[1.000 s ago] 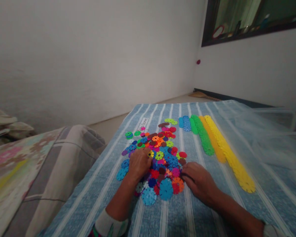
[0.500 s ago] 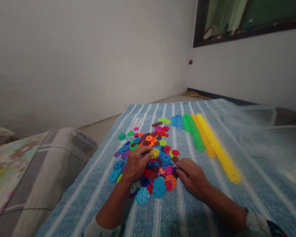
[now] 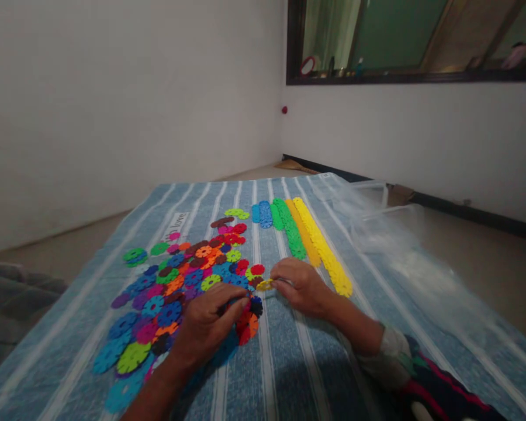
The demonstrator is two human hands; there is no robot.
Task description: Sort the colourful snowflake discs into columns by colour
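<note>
A loose pile of notched plastic discs in many colours covers the striped cloth at left centre. Over the pile's right part is my left hand, fingers pinched together; whatever it grips, if anything, is too small to name. Right of the pile, my right hand pinches a yellow disc by its edge. Beyond the right hand lie overlapping rows of discs: a long yellow row, an orange row, green rows and short blue rows.
Clear plastic bags or boxes lie on the cloth's right side. Printed lettering shows on the striped cloth at the back left. Walls and a dark-framed window stand behind.
The view has turned right. A yellow disc that was at my left hand is now in my right hand, clear of the pile. My left hand has moved to the pile's right part.
</note>
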